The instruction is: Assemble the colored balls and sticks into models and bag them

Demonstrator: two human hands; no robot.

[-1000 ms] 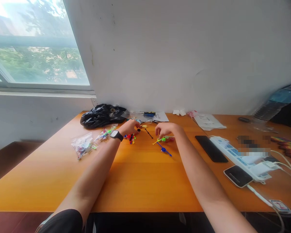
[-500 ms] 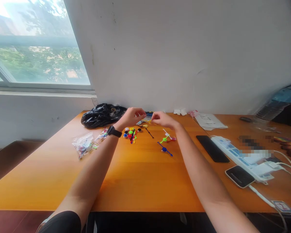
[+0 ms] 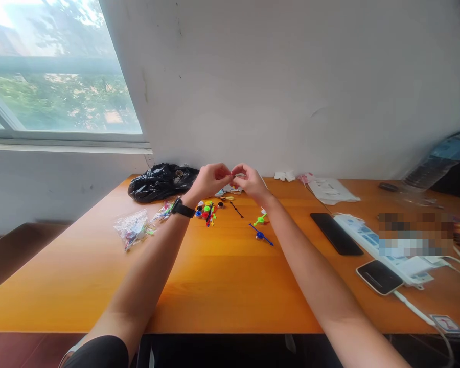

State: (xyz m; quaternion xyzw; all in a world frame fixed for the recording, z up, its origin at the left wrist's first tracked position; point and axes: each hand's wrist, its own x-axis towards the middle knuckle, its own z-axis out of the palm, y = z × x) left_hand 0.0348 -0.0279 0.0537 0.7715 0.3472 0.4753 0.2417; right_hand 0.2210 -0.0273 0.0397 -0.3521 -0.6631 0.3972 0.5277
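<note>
My left hand (image 3: 213,180) and my right hand (image 3: 250,182) meet fingertip to fingertip above the back of the table. Both are closed in a pinch around something small that the fingers mostly hide; a yellowish bit shows below them. Under the left wrist lies a pile of small colourful plastic pieces (image 3: 207,212). A thin black arrow piece (image 3: 236,209) lies right of it. Nearer my right forearm are a blue arrow with a round hub (image 3: 260,235) and a green arrow piece (image 3: 259,220), with a white piece partly behind the arm.
Clear plastic bags of small parts (image 3: 132,229) lie left of my left forearm, and a black plastic bag (image 3: 159,184) behind. At right are a black phone (image 3: 336,234), a white power strip (image 3: 368,248) with cables, a black-topped device (image 3: 379,277) and a clear bottle (image 3: 425,166).
My hands have come together; they were a little apart before. The right hand has moved left and up, and its fingertips now touch the left hand's.
</note>
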